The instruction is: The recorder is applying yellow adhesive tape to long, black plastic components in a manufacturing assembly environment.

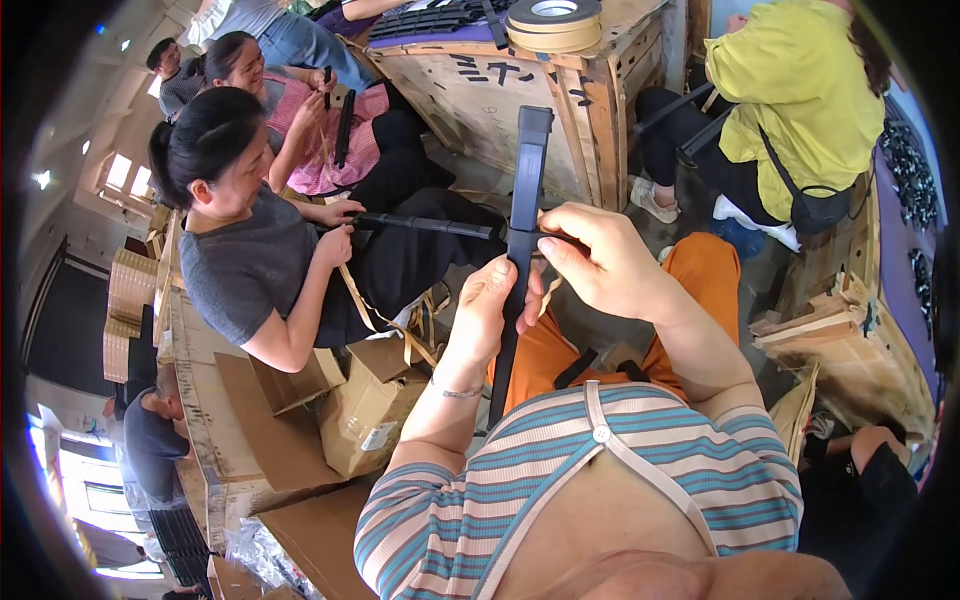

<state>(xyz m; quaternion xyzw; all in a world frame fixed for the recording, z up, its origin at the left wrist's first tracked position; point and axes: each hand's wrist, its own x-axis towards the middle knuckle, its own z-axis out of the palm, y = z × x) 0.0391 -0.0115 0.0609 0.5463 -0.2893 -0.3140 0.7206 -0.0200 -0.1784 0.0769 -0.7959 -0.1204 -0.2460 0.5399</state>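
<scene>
A long black bar (527,180) with a thicker cap-like end stands nearly upright in front of me, its lower end reaching toward my striped shirt. My left hand (487,305) is closed round the bar below its middle. Just right of the bar, my right hand (608,262) pinches a short black strip that lies against it, at a band round the bar. From beneath these fingers hangs a curled cream-coloured ribbon (549,297), which looks like tape backing. Some fingertips of both hands are hidden behind the bar.
Tape rolls (553,28) and black bars (440,25) lie on a wooden crate (500,120) ahead. Co-workers sit at left and far right, one handling a similar black bar (425,224). Cardboard boxes (370,420) stand at my left; another crate (850,340) is at right.
</scene>
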